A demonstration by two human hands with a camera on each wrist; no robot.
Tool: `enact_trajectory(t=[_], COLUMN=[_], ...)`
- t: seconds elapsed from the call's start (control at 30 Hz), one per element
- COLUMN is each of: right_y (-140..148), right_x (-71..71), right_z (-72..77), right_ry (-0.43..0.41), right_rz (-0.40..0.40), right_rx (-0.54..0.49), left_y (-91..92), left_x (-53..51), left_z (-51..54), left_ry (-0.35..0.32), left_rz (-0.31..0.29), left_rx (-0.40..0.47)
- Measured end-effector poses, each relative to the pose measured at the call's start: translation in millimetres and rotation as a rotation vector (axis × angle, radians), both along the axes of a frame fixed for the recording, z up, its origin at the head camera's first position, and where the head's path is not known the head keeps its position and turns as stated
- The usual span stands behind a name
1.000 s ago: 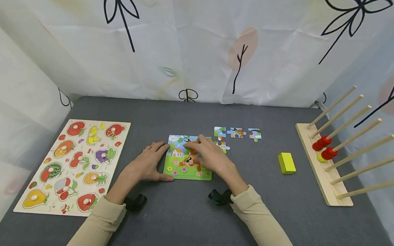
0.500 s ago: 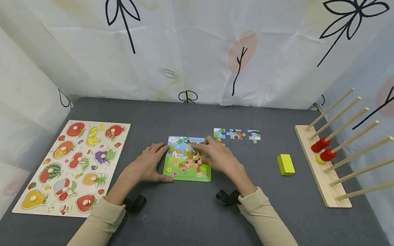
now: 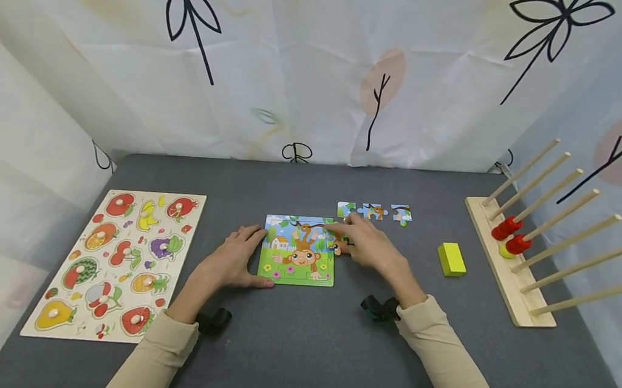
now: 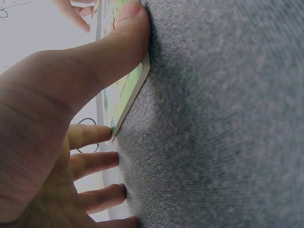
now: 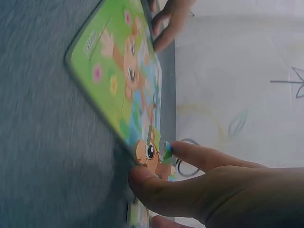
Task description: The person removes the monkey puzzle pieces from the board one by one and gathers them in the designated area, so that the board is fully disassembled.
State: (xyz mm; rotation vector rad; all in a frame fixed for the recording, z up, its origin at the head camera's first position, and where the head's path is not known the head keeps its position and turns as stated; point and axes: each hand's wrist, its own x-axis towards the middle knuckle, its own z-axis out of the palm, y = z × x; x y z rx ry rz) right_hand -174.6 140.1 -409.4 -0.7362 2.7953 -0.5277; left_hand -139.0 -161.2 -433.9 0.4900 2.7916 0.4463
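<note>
A small puzzle board [image 3: 295, 266] with a monkey picture lies flat on the grey table. My left hand [image 3: 234, 258] spreads along its left side, thumb at the near left corner and fingers by the left edge. Just off the board's right edge, my right hand [image 3: 374, 246] pinches a puzzle piece [image 5: 151, 151] showing a monkey's eye between thumb and index finger. In the right wrist view the piece looks tilted beside the board. Behind that hand lie a blue-green puzzle piece [image 3: 345, 207], a piece with a brown figure [image 3: 372, 211] and a piece with a branch [image 3: 401, 214].
A fruit puzzle board [image 3: 113, 264] lies at the left. On the right stand a yellow block [image 3: 451, 259] and a wooden peg rack [image 3: 508, 264] with red and yellow rings on two pegs. Patterned cloth [image 3: 320, 73] hangs behind the table.
My right hand has moved right from over the monkey board to beside it, carrying the pinched puzzle piece. More of the monkey picture shows. The left hand has stayed in place.
</note>
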Motion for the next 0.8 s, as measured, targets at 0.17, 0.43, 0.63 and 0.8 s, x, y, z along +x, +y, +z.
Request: enact_trajectory(t=[0.17, 0.43, 0.63, 0.8], right_y=[15.7, 38.8, 52.2, 61.3], right_x=[-3.6, -8.1, -12.5, -14.4], right_z=[1.2, -4.4, -3.7, 0.2], right_ry=[-0.012, -0.015, -0.067, -0.093], right_rz=[-0.035, -0.052, -0.077, -0.105], right_rx=[0.007, 0.007, 0.022, 0.053], left_y=[-0.1, 0.1, 1.0, 0.1], left_x=[0.5, 1.5, 0.9, 0.9], left_z=[0.9, 1.7, 1.5, 1.2], left_ry=[0.006, -0.003, -0.003, -0.004], left_rz=[-0.004, 0.001, -0.005, -0.002], left_rx=[0.007, 0.01, 0.012, 0.008])
